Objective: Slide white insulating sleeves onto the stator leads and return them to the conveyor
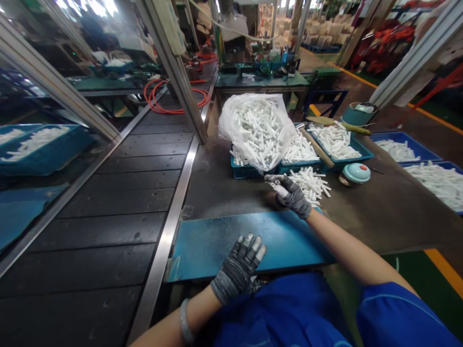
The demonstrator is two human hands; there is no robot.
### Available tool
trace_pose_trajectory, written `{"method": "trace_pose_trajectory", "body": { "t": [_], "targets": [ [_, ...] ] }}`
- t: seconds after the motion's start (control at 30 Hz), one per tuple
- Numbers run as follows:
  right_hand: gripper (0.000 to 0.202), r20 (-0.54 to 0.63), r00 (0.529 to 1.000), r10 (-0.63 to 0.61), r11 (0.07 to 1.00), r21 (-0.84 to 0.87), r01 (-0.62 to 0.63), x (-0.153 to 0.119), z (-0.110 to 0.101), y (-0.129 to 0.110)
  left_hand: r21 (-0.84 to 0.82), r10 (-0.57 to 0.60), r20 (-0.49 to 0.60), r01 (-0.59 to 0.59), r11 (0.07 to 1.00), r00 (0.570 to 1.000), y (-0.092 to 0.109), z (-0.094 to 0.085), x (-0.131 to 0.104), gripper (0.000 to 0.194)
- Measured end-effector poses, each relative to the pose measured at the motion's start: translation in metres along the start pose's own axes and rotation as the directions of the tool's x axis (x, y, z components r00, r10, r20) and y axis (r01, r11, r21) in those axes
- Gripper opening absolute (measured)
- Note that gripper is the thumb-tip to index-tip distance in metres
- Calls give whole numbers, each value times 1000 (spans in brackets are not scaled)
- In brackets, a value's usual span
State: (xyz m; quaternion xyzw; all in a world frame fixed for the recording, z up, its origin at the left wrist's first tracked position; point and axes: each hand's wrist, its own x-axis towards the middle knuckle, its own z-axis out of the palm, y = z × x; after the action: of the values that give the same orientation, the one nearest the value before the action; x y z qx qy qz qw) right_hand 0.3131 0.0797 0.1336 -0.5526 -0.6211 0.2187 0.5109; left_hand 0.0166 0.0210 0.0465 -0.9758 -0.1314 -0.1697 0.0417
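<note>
My left hand [238,267], in a grey striped glove with whitish fingertips, lies over the front edge of the blue board [202,241]. Its fingers are stretched out and nothing is in them. Farther right, my gloved right hand [294,197] is closed at the left side of a loose pile of short white tubes [314,185]. Between its thumb and fingers are small white tubes [277,182] with round open ends; how many I cannot tell. Behind it, a clear plastic bag [226,123] full of the same tubes rests on a teal bin [246,171].
More tube-filled bins [367,153] stand right of the bag, a wooden stick [320,149] across them. A light-blue lidded container [356,173] sits near the table's right side. Along the left runs a slatted conveyor [108,207] with a metal rail [170,226] and an upright post [181,82].
</note>
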Motion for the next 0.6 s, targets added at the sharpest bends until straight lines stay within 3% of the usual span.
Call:
{"method": "trace_pose_trajectory", "body": {
  "t": [0.17, 0.3, 0.47, 0.6],
  "targets": [
    [37, -22, 1000, 13, 999, 51, -12, 4, 5, -1, -11, 4, 38, -3, 1000, 999, 0, 2, -1, 84],
    [43, -1, 1000, 29, 999, 39, -29, 11, 14, 11, 8, 9, 51, -9, 1000, 999, 0, 1, -1, 82],
    [31, 52, 998, 46, 999, -22, -44, 18, 24, 29, -1, 3, 38, -3, 1000, 999, 1, 0, -1, 83],
    [37, 21, 998, 54, 998, -22, -53, 16, 28, 35, 1, 6, 17, -6, 1000, 1000, 1, 0, 0, 79]
  ]
}}
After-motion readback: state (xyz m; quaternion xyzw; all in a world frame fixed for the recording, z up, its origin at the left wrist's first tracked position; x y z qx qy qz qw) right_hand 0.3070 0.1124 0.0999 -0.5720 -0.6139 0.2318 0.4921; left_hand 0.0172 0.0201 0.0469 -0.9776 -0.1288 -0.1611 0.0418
